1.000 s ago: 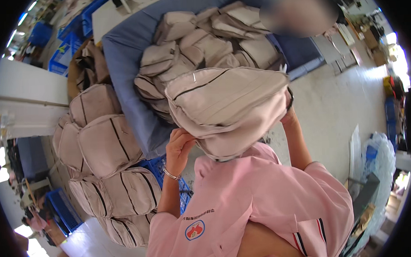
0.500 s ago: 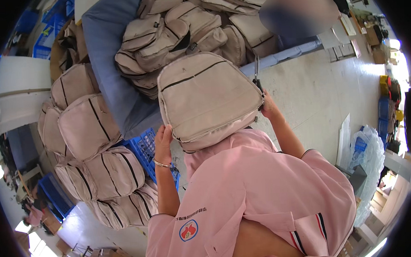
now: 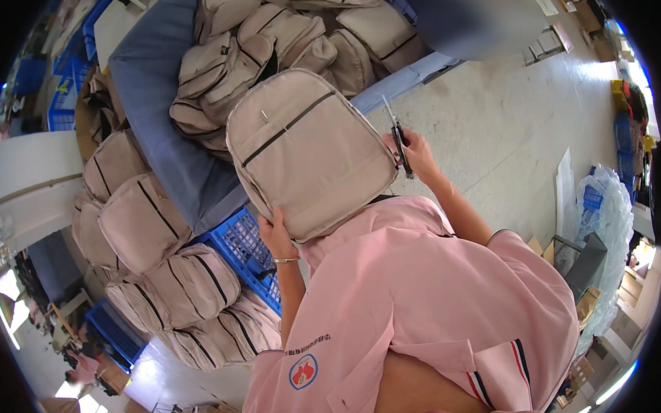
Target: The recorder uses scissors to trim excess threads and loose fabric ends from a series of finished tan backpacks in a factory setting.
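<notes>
A beige backpack (image 3: 321, 159) rests upright on my lap, its front panel crossed by a dark zipper line. My left hand (image 3: 277, 237) grips its lower left corner, with the thumb lying on the fabric. At the bag's right edge, my right hand (image 3: 418, 156) is closed around a pair of scissors (image 3: 400, 147) with dark handles. Their thin silver blades point up and away from me. The right fingers lie close beside the bag; whether they touch it I cannot tell.
Ahead, a large blue fabric-lined bin (image 3: 148, 103) holds a heap of beige backpacks (image 3: 266, 34). More backpacks (image 3: 145, 213) are stacked at my left beside a blue plastic crate (image 3: 244, 242). Clear plastic wrap (image 3: 611, 218) stands at the right. A blurred patch covers something at the upper right.
The backpack has shifted left and turned slightly, its top now leaning left. My right hand has moved left with the scissors, which now show more fully. The whole view has shifted a little.
</notes>
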Motion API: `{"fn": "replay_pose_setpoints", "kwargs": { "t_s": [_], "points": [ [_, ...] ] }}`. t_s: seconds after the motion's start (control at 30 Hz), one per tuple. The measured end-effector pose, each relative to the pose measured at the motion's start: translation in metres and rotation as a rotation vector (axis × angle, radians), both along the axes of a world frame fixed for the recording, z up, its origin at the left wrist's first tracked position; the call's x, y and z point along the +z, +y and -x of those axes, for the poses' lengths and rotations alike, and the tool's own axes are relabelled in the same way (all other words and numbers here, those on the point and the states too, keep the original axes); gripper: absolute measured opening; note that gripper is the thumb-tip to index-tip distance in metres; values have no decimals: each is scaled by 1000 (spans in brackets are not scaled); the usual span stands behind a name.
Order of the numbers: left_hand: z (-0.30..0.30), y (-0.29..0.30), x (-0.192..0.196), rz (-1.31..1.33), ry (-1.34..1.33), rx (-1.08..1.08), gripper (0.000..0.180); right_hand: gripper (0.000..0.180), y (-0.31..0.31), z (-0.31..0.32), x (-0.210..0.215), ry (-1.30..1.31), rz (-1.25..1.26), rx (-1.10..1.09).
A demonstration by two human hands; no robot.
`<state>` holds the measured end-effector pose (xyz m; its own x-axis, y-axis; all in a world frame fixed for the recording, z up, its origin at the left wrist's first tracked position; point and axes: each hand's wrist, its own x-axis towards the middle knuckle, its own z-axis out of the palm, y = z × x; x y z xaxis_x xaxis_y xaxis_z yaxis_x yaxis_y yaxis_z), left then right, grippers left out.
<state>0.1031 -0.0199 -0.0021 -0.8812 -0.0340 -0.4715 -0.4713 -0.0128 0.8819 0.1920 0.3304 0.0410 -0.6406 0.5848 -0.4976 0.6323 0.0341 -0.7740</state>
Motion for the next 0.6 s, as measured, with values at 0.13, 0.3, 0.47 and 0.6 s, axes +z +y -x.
{"fn": "replay_pose_setpoints", "kwargs": {
  "t_s": [0.13,0.3,0.47,0.6],
  "points": [
    [0,-3,-7,-192,-68,55,15,64,-2,-3,33,-115,-375,302],
    [-1,-3,-9,-201,-68,61,11,80,-15,-4,38,-239,-422,387],
    [-1,-6,-11,-175,-95,43,11,84,-17,18,24,-201,-568,423],
    [-3,-7,-13,-177,-76,30,13,85,-18,37,25,-199,-585,430]
  ]
}}
